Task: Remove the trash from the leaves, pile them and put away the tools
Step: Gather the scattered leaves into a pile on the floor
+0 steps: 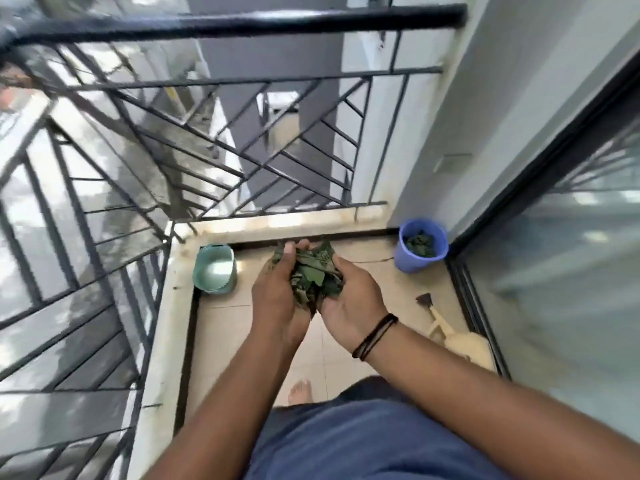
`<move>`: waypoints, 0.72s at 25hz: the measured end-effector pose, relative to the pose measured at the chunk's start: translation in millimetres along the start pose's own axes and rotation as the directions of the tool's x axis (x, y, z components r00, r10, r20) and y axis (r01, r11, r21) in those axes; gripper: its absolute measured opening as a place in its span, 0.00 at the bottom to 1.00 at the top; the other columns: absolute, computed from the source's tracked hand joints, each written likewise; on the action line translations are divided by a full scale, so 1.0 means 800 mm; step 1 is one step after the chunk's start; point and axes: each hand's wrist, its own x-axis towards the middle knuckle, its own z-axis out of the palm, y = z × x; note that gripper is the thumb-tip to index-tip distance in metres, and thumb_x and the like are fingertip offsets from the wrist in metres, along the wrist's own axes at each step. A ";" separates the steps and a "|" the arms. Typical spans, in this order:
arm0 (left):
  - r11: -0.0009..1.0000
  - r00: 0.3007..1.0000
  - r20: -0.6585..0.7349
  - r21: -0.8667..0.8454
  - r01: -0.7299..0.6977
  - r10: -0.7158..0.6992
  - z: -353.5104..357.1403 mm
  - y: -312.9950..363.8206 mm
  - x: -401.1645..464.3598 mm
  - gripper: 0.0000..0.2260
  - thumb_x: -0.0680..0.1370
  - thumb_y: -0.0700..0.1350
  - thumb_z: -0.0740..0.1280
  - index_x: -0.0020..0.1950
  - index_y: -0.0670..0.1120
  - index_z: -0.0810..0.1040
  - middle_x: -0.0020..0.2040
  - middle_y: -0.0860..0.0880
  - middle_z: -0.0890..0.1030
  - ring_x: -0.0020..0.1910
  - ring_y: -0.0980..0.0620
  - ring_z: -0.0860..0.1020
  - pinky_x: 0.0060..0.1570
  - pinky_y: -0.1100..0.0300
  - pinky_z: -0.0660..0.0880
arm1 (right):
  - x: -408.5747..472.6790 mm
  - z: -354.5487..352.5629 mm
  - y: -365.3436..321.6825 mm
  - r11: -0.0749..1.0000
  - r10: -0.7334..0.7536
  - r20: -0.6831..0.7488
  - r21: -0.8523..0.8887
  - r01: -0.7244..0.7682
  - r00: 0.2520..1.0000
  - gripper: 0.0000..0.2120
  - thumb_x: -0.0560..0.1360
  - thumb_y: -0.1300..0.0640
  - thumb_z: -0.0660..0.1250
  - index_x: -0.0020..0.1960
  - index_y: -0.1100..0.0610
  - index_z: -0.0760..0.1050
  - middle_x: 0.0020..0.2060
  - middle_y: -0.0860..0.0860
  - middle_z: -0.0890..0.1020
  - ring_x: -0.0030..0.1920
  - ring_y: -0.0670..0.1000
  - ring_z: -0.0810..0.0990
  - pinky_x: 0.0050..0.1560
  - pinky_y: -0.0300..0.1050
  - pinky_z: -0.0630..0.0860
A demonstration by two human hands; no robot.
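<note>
A: We've got a bundle of green leaves (313,275) cupped between both hands, well above the tiled floor (242,327). Our left hand (277,289) curls round one side of it, and our right hand (349,296) lies palm-up under the other, fingers bent into the clump.

B: So neither hand has closed fully; it's a loose scoop. That's our first worry. Leaves stick out past the fingertips at the top, and any that slip could scatter back over the tiles.

A: Or go further. The railing (207,161) runs along the balcony edge just ahead, and a gust could carry loose ones through the bars.

B: Where do we drop them? The blue bucket (423,244) in the right corner already has leaves in it, and the teal container (216,269) sits to the left by the ledge.

A: We'd guess the blue one, though the picture is smeared and we can't tell what's in the teal one. The wrong choice mixes trash and leaves again.

B: And mind the dustpan (460,337) and the small dark thing, perhaps a brush (423,300), on the floor to our right. Our bare foot (300,389) is close, so stepping across to the bucket could trip us.
</note>
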 end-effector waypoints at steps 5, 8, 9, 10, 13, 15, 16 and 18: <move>0.951 0.956 0.114 0.189 0.245 -0.269 0.093 -0.075 0.082 0.11 0.75 0.44 0.71 0.55 0.40 0.79 0.52 0.40 0.82 0.54 0.41 0.82 0.60 0.44 0.79 | 0.055 -0.049 -0.088 0.976 -0.085 -0.242 0.176 0.130 0.966 0.20 0.84 0.55 0.55 0.69 0.66 0.74 0.62 0.64 0.80 0.64 0.62 0.78 0.57 0.53 0.78; 0.849 0.897 0.107 0.387 0.360 -0.429 0.165 -0.138 0.133 0.07 0.80 0.41 0.68 0.55 0.39 0.79 0.50 0.40 0.84 0.52 0.42 0.82 0.63 0.42 0.77 | 0.098 -0.098 -0.158 0.929 -0.134 -0.360 0.278 0.243 0.923 0.20 0.84 0.55 0.55 0.68 0.65 0.74 0.61 0.62 0.81 0.61 0.59 0.81 0.57 0.51 0.78; 0.812 0.883 0.100 0.450 0.371 -0.459 0.193 -0.160 0.152 0.06 0.80 0.40 0.68 0.54 0.39 0.80 0.47 0.41 0.85 0.49 0.43 0.83 0.63 0.43 0.77 | 0.118 -0.119 -0.181 0.911 -0.142 -0.388 0.308 0.274 0.910 0.19 0.84 0.56 0.55 0.68 0.65 0.74 0.61 0.62 0.81 0.60 0.59 0.81 0.58 0.51 0.78; 0.779 0.873 0.093 0.503 0.374 -0.480 0.218 -0.181 0.173 0.05 0.81 0.40 0.68 0.53 0.39 0.80 0.46 0.41 0.85 0.47 0.44 0.84 0.62 0.44 0.78 | 0.140 -0.140 -0.203 0.894 -0.142 -0.406 0.340 0.293 0.903 0.19 0.84 0.56 0.54 0.68 0.64 0.75 0.61 0.61 0.82 0.59 0.58 0.82 0.58 0.51 0.79; 0.706 0.831 0.067 0.567 0.423 -0.552 0.275 -0.240 0.242 0.06 0.82 0.39 0.65 0.52 0.39 0.81 0.47 0.42 0.85 0.45 0.46 0.85 0.55 0.48 0.81 | 0.207 -0.187 -0.263 0.850 -0.120 -0.435 0.420 0.319 0.892 0.18 0.85 0.58 0.53 0.64 0.63 0.77 0.57 0.60 0.84 0.54 0.55 0.85 0.53 0.48 0.83; 0.638 0.787 -0.009 0.579 0.507 -0.616 0.298 -0.293 0.305 0.08 0.83 0.38 0.63 0.52 0.40 0.81 0.47 0.42 0.85 0.45 0.46 0.85 0.49 0.51 0.83 | 0.268 -0.224 -0.293 0.828 -0.079 -0.517 0.443 0.345 0.852 0.17 0.84 0.59 0.53 0.62 0.63 0.78 0.56 0.60 0.84 0.53 0.56 0.85 0.52 0.48 0.83; 0.612 0.771 -0.039 0.584 0.534 -0.635 0.304 -0.322 0.342 0.08 0.83 0.38 0.62 0.52 0.40 0.81 0.48 0.42 0.85 0.45 0.46 0.85 0.48 0.52 0.83 | 0.302 -0.247 -0.302 0.825 -0.062 -0.564 0.435 0.360 0.823 0.16 0.84 0.60 0.53 0.62 0.63 0.77 0.56 0.60 0.84 0.55 0.56 0.84 0.55 0.50 0.81; 0.575 0.750 -0.071 0.596 0.561 -0.658 0.308 -0.386 0.418 0.08 0.83 0.38 0.62 0.53 0.39 0.81 0.48 0.43 0.85 0.45 0.47 0.85 0.46 0.53 0.83 | 0.379 -0.291 -0.319 0.828 -0.037 -0.638 0.411 0.381 0.769 0.15 0.84 0.60 0.55 0.62 0.62 0.78 0.58 0.60 0.84 0.59 0.58 0.82 0.62 0.54 0.77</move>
